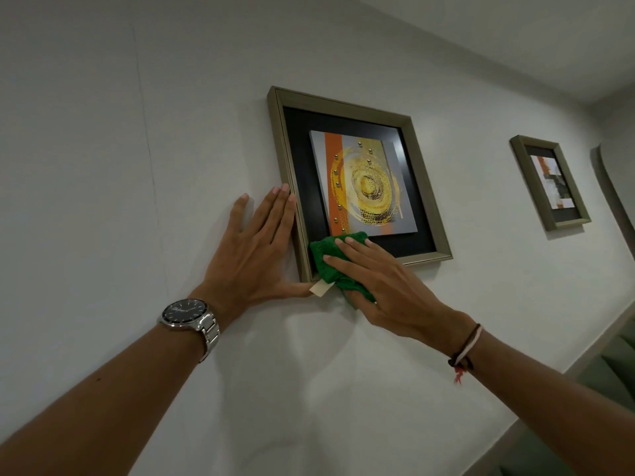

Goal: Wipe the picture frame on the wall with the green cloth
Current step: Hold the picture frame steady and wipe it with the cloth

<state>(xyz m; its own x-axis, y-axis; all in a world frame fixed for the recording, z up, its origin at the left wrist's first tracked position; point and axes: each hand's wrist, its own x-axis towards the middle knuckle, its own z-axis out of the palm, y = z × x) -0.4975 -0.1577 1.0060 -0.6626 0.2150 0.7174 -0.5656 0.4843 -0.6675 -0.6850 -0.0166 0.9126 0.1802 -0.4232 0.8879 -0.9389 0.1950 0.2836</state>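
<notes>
While pressed under right hand (385, 286), green cloth (330, 259), picture frame (426, 187) corner

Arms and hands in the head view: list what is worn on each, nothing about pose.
Both forearms are bare, with no sleeves in view. The left wrist carries a silver metal watch with a round dark dial and a link bracelet. The right wrist wears thin cord bracelets, dark and pale strands together, with a small red tassel hanging from them. No rings or gloves show on the left hand or the right hand.
</notes>
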